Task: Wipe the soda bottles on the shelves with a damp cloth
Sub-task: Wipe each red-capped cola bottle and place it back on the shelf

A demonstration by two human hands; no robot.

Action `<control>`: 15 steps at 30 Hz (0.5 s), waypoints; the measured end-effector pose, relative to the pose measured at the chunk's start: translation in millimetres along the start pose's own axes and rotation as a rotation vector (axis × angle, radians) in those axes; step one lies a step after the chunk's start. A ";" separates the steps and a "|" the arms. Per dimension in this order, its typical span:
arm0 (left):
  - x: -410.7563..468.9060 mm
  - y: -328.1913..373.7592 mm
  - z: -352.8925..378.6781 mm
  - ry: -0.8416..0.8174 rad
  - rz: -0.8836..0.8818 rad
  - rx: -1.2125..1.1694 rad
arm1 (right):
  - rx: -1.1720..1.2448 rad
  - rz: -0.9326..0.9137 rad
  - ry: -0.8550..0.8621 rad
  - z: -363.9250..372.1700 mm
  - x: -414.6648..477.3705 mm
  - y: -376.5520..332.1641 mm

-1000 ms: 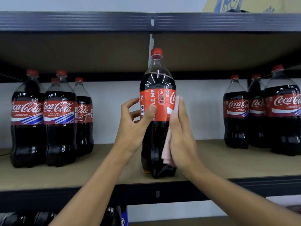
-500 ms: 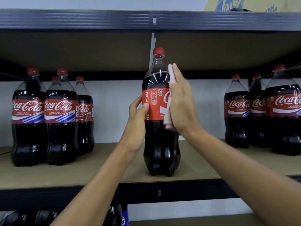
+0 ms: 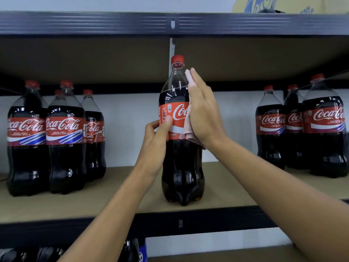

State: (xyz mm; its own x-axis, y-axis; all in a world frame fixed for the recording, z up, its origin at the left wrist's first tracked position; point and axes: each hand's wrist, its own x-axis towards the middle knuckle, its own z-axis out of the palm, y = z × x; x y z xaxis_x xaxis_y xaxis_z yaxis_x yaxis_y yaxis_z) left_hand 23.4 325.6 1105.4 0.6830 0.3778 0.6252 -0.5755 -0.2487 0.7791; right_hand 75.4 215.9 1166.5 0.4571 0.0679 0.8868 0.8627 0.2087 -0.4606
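A soda bottle (image 3: 182, 167) with a red cap (image 3: 177, 59) stands upright near the front edge of the middle shelf (image 3: 113, 197), roughly midway between two groups of like bottles. The left hand (image 3: 156, 138) grips its left side at the label (image 3: 177, 112), with the thumb laid across the label's front and the fingers curled round toward the far side. The right hand (image 3: 204, 114) lies flat against the bottle's right side, fingers straight and held together, pointing up toward the neck. It presses a pale pink cloth (image 3: 189, 133) onto the plastic (only the cloth's edges show, at the fingertips and below the palm). Far to the left stands a cluster of four bottles (image 3: 65, 144), well apart from the held one, and to the right are three more (image 3: 323, 133). The upper shelf (image 3: 94, 22) runs across above.
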 end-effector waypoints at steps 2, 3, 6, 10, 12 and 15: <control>-1.1 1.4 -1.0 -0.005 0.003 -0.015 | -0.015 -0.016 0.012 0.4 -17.0 4.0; -1.1 2.0 -1.9 -0.014 0.002 -0.033 | -0.010 -0.010 0.014 1.2 -30.5 8.0; -2.6 3.7 -2.1 -0.034 -0.031 -0.105 | 0.057 0.091 -0.006 1.3 -74.1 26.6; -3.1 1.7 0.1 -0.005 -0.010 -0.087 | 0.088 0.163 -0.031 -0.6 -97.4 39.8; -3.1 1.6 0.3 -0.003 0.008 -0.052 | 0.093 0.169 -0.017 0.2 -92.7 35.5; -3.8 1.8 -1.7 -0.015 0.004 -0.040 | 0.088 0.125 0.016 2.3 -62.3 18.5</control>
State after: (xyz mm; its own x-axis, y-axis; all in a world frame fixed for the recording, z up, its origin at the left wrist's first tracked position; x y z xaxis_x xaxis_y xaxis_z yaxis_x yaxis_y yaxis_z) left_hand 19.0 325.2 1104.4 0.6871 0.3637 0.6290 -0.5953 -0.2145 0.7744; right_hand 62.3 217.7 1102.9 0.5638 0.0835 0.8217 0.7767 0.2847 -0.5619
